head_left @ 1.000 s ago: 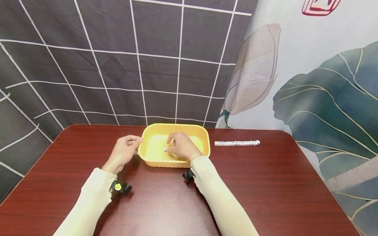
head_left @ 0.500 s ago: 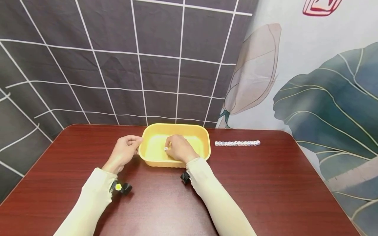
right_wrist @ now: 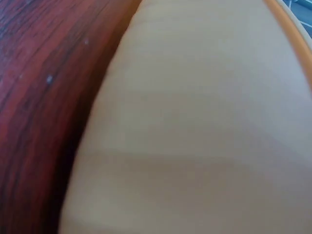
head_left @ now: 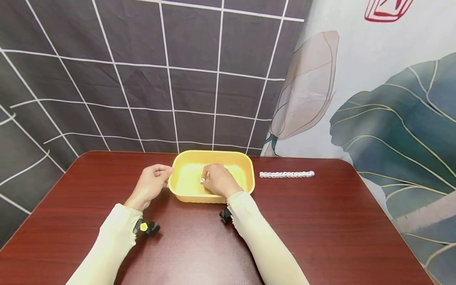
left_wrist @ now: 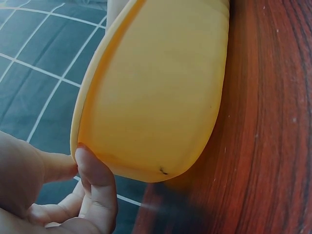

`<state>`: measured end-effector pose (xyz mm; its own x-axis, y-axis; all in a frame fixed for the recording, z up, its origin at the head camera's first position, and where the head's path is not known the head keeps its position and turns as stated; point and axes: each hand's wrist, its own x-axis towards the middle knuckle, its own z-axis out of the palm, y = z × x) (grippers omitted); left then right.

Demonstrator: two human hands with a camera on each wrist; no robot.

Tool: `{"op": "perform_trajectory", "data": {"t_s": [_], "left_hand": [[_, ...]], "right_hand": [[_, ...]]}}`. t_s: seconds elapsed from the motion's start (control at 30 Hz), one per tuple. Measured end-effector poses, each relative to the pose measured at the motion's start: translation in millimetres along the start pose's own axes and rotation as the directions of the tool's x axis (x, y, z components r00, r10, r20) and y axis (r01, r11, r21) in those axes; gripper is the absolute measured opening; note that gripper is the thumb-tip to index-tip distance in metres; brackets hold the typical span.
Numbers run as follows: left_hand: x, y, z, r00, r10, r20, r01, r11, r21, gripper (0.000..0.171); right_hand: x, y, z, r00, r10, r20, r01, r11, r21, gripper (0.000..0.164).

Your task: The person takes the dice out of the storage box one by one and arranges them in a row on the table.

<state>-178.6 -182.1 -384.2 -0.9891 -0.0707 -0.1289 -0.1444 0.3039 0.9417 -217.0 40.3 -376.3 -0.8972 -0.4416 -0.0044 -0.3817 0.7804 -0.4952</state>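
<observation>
A yellow plastic basin [head_left: 210, 198] stands at the back middle of the table. My left hand [head_left: 151, 183] pinches its left rim; in the left wrist view a fingertip [left_wrist: 92, 168] lies against the basin wall [left_wrist: 156, 97]. Inside the basin, my right hand [head_left: 219, 180] pinches a small white die [head_left: 202, 180] with dark marks between thumb and forefinger, low over the bottom. The right wrist view holds mostly the basin's outer side [right_wrist: 185, 122]; the right hand is hidden there.
To the right of the basin, a straight row of small white pieces with coloured marks [head_left: 286, 174] lies on the dark red table [head_left: 192, 245]. Behind the table hang a grey gridded cloth [head_left: 192, 91] and a leaf-patterned cloth [head_left: 399, 126].
My right thumb and forefinger, spread apart a second ago, have come together on the die. The right hand has moved only slightly; the left hand stays at the rim.
</observation>
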Motion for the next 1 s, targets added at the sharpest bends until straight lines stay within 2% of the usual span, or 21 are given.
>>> {"op": "perform_trajectory", "data": {"t_s": [0.33, 0.67, 0.87, 1.0], "left_hand": [[-1.1, 0.1, 1.0, 1.0, -0.002, -0.004, 0.002, 1.0, 0.022, 0.035], [-1.3, 0.4, 0.7, 1.0, 0.0, 0.001, 0.0, 1.0, 0.016, 0.034], [-1.4, 0.3, 0.7, 1.0, 0.003, 0.001, -0.003, 1.0, 0.007, 0.034], [-0.6, 0.5, 0.5, 1.0, 0.007, 0.0, -0.007, 1.0, 0.003, 0.033]], "right_hand": [[-6.3, 3.1, -17.5, 0.999, 0.034, 0.033, -0.036, 0.996, 0.083, 0.005], [-9.0, 11.2, -35.3, 1.0, -0.02, 0.009, 0.02, 0.999, 0.043, 0.009], [-9.6, 19.4, -43.2, 0.994, -0.107, 0.007, 0.107, 0.993, 0.047, 0.009], [-9.4, 25.3, -49.3, 0.991, -0.137, -0.004, 0.137, 0.99, 0.016, 0.009]]}}
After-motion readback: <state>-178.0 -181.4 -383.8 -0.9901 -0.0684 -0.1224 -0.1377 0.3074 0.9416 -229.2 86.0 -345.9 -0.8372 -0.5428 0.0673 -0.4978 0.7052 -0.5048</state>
